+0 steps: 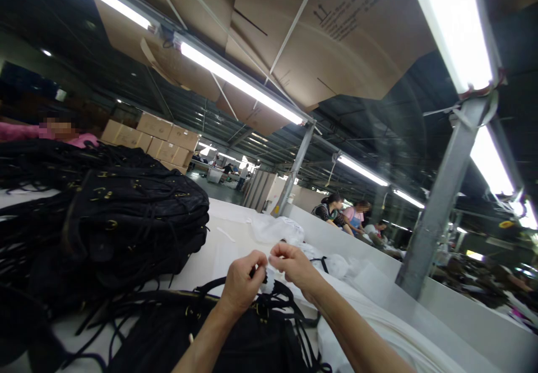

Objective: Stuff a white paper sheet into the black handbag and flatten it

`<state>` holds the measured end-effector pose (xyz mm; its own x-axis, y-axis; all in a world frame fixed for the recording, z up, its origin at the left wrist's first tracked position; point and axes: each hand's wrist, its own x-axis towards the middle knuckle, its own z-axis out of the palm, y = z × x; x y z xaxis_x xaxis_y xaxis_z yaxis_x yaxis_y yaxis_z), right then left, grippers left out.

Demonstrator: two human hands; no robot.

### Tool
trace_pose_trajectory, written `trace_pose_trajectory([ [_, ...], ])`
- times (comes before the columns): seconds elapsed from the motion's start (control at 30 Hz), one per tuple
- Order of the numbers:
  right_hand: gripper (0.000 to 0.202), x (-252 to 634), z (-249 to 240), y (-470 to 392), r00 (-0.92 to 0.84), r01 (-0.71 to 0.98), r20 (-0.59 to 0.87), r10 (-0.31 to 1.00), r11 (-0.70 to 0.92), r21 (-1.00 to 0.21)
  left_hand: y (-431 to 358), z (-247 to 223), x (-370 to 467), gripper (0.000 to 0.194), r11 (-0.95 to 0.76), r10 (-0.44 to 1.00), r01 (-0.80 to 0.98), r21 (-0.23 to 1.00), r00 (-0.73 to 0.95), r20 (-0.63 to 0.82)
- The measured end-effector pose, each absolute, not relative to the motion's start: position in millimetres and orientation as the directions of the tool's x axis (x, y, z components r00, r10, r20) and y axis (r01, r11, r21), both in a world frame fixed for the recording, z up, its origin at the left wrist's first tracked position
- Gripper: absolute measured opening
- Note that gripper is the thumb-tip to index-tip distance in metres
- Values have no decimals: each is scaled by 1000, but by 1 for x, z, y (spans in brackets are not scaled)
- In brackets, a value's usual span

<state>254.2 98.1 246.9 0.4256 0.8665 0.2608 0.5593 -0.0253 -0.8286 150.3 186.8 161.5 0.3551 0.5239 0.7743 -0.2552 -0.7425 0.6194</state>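
A black bag [252, 342] with gold-coloured metal fittings and long thin straps lies on the white table in front of me. Above its top edge, my left hand [244, 283] is closed in a pinch, with a bit of something black showing at its curled fingers. My right hand [294, 264] pinches close beside it, thumb and fingertips together, almost meeting the left fingertips. What either pinch holds is too small to make out. Just below the fingers shows a scrap of white wrapping [268, 283], next to black strap loops [283, 292].
A tall pile of black bags [138, 210] stands at the left on the white table [225, 224]. Clear plastic wrapping [277, 229] lies behind my hands, beside a low white partition [357, 236]. Grey posts [449, 194] rise at the right; co-workers [355, 213] sit beyond.
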Motion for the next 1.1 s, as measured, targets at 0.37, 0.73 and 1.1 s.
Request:
trace_pose_trajectory([
  [0.37, 36, 281, 345, 113, 481, 672, 446, 755, 9, -741, 186, 143, 160, 14, -774, 496, -170, 610, 437, 751],
  [0.73, 24, 274, 244, 111, 252, 727, 229, 940, -28, -686, 194, 153, 152, 12, -723, 498, -267, 637, 438, 749],
  [1.1, 33, 309, 263, 163, 445, 699, 616, 651, 178, -693, 213, 155, 144, 28, -798, 546, -93, 595, 306, 780],
])
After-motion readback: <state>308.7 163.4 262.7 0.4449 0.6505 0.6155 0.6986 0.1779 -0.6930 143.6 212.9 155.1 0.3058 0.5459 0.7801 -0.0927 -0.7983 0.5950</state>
